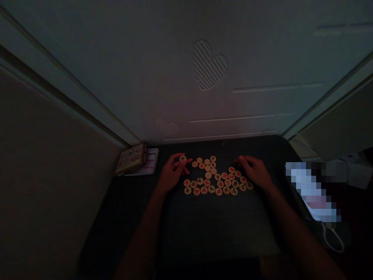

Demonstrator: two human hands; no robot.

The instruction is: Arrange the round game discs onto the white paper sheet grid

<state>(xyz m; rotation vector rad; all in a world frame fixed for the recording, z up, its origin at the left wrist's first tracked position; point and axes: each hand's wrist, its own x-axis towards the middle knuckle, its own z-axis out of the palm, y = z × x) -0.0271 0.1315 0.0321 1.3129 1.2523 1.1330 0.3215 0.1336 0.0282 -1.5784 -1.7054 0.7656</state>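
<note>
Left hand (171,173) has a pale round wooden disc with a black character (182,158) pinched in its fingers, marked face up, at the left end of the spread. Right hand (252,169) is at the far right end, fingers bent and tips near a pale round disc with a red character (231,170); no disc visible in that grip, can't tell if the tips are pressed together. Rest of the discs lie flat on the dark, wood-grained bench (218,225) between the hands: mixed red and black marked ones in uneven rows nearer the person, plus a small cluster of plain-faced pale discs (208,168) toward the back, a few marked ones beside them. Step in hand looks like handling one disc with the left, face showing. Next move seems to call for a bare spot to set it flat without nudging neighbours, judging by how close they sit. Patterned, brown-edged box (131,159) overlaps a white tray with pink lines (150,165) at the bench's back left, well apart from the rows. Dim light, characters mostly unreadable.
</note>
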